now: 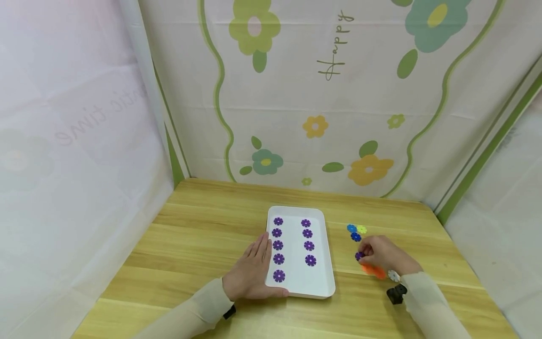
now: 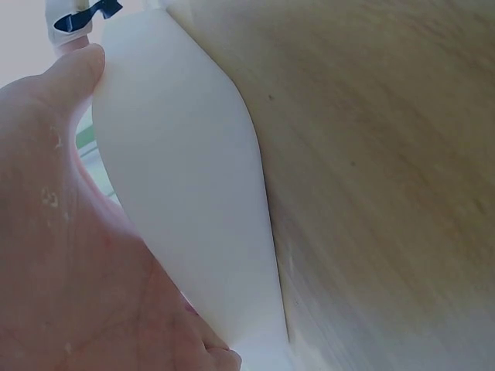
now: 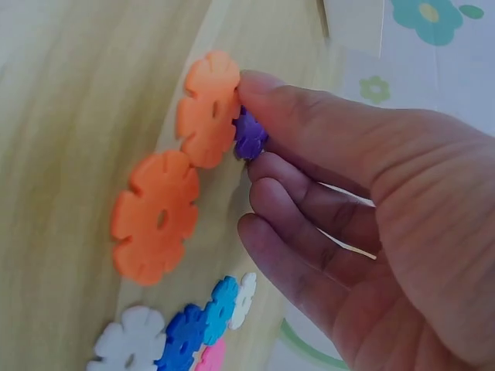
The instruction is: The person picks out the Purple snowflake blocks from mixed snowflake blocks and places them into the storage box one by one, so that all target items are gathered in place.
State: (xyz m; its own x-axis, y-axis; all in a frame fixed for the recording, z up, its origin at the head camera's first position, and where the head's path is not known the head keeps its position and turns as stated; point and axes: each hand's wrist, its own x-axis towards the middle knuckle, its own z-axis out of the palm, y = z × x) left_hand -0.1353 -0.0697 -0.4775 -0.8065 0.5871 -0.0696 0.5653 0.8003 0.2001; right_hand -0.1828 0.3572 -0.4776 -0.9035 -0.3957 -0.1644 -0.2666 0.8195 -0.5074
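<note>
A white tray (image 1: 292, 292) stands on the table with purple notched flower-shaped discs (image 1: 310, 260) laid in two columns inside it. My left hand (image 1: 251, 273) rests against its near left corner, fingers along the left rim and thumb along the near rim. In the left wrist view, the tray's outer wall (image 2: 178, 178) shows beside the palm. To the right of the tray, my right hand (image 1: 387, 254) pinches a purple disc (image 3: 250, 135) at its fingertips, low over the table. Orange discs (image 3: 158, 220) lie close by the thumb, partly covered by the hand in the head view.
Blue discs (image 1: 355, 237) and a yellow disc (image 1: 362, 229) lie beyond the right hand, and a white disc (image 1: 393, 275) sits by the wrist. The wooden table (image 1: 203, 226) meets a floral curtain (image 1: 292, 94) at its back edge. Cloth also hangs at both sides.
</note>
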